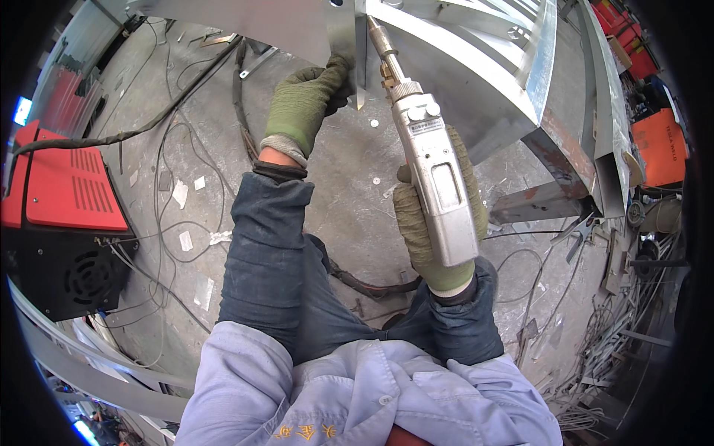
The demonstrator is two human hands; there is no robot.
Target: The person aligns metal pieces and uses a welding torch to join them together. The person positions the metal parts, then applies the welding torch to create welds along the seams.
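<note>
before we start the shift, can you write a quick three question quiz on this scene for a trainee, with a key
1. Multiple choice: which side's hand grips the silver, long-bodied metal tool?
a) left
b) right
c) neither

2. True or false: the red and black box-shaped machine stands on the left side of the picture.

3. Fill in the blank: the left hand, at the lower edge of a flat grey metal sheet, wears a ____ knitted glove.

Key: 1. b, the right hand; 2. true; 3. green.
</note>
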